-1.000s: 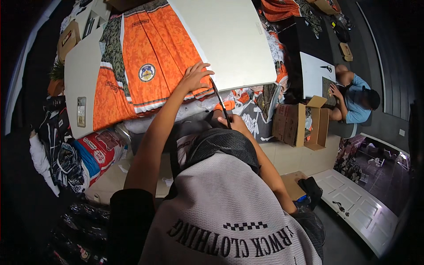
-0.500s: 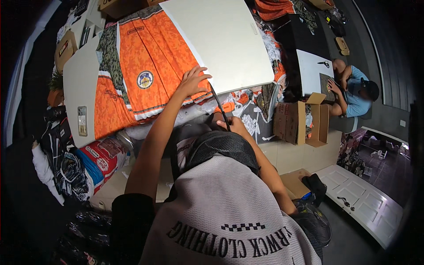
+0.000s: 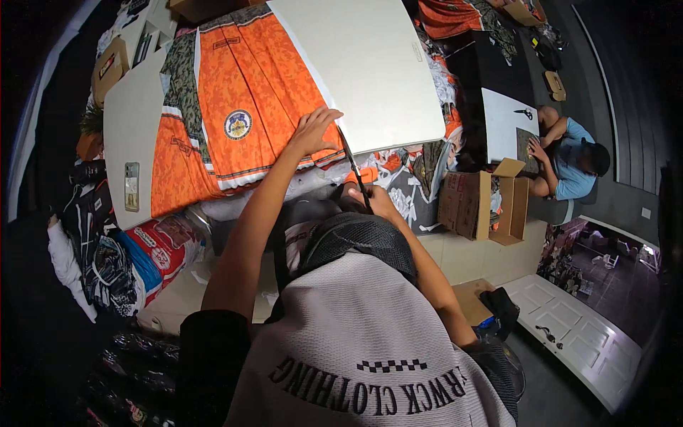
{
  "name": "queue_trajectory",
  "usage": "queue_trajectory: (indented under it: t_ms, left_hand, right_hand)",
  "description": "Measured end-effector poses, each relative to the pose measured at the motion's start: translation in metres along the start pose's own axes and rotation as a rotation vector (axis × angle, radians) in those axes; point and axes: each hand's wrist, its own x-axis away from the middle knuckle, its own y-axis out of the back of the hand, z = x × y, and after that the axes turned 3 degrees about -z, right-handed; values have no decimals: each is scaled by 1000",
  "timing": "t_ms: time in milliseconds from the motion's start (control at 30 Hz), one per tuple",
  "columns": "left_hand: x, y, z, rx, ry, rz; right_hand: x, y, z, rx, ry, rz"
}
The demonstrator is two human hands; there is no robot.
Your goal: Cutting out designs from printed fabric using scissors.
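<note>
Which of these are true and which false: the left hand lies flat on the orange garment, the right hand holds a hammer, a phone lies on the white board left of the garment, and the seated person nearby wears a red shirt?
1. The left hand lies flat on the orange garment. True.
2. The right hand holds a hammer. False: it holds scissors, blades pointing toward the garment's edge.
3. A phone lies on the white board left of the garment. True.
4. The seated person wears a red shirt. False: the shirt is blue.
</note>
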Motion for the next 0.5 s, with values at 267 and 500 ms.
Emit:
queue_trajectory:
  t_ms: [267,500]
  left_hand:
    - [0,0,0,-38,5,25]
    - [1,2,0,-32,-1,26]
  right_hand:
    - [-4,3,-1,31,47,8]
    - [-2,8,9,54,26,21]
